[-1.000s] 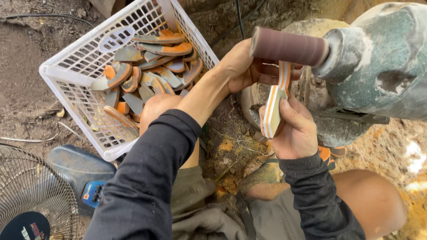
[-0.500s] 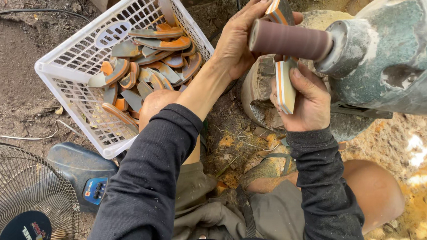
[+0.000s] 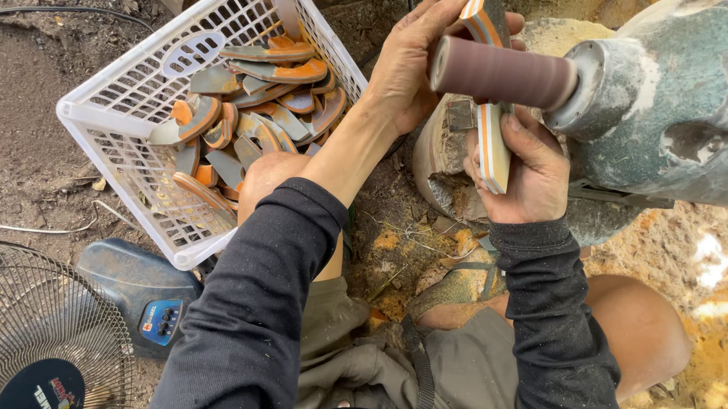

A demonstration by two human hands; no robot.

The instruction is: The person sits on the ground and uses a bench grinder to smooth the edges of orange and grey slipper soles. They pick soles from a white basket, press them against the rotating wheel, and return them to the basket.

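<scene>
Both my hands hold one orange, white and grey layered sole piece (image 3: 492, 152) on edge against a brown sanding drum (image 3: 502, 74). My left hand (image 3: 410, 57) grips its upper end, above the drum. My right hand (image 3: 524, 175) grips its lower end, below the drum. The drum sticks out of a dusty grey-green motor housing (image 3: 674, 105) on the right. The middle of the piece is hidden behind the drum.
A white plastic basket (image 3: 118, 101) at upper left holds several similar grey and orange sole pieces (image 3: 252, 119). A floor fan (image 3: 40, 354) with a blue base (image 3: 140, 295) stands at lower left. Orange dust covers the dirt ground by my knees.
The sole piece has risen against the drum: my left hand went from beside the drum to above it, gripping the top end. My right hand shifted slightly under the drum.
</scene>
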